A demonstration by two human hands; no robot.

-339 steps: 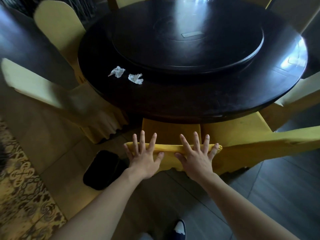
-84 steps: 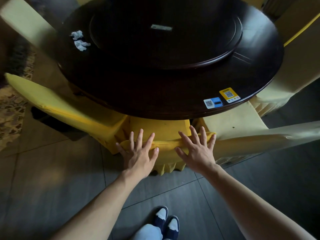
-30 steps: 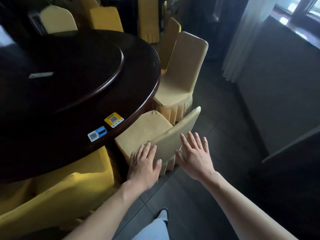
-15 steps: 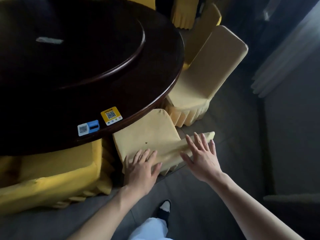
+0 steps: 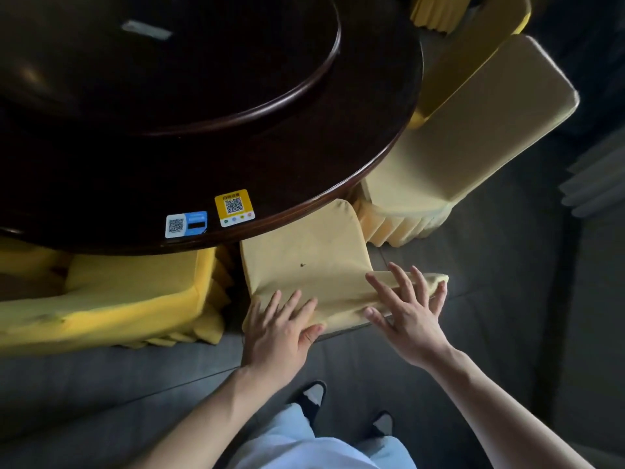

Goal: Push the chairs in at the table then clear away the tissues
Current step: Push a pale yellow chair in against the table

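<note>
A pale yellow covered chair [image 5: 304, 258] stands at the near edge of the round dark table [image 5: 304, 157], its seat partly under the rim. My left hand [image 5: 280, 330] lies flat on the top of the chair's backrest at its left end, fingers spread. My right hand [image 5: 406, 313] presses flat against the right end of the same backrest, fingers apart. Neither hand grips anything. No tissues are in view.
A brighter yellow chair [image 5: 111, 299] is tucked under the table on the left. Another pale chair [image 5: 473, 130] stands to the right, angled out from the table. Two QR stickers [image 5: 233, 206] sit on the table rim. Grey floor lies behind me.
I have stepped right from the bright yellow chair to the pale one, and both hands now rest on its backrest. The chair has slid closer to the table.
</note>
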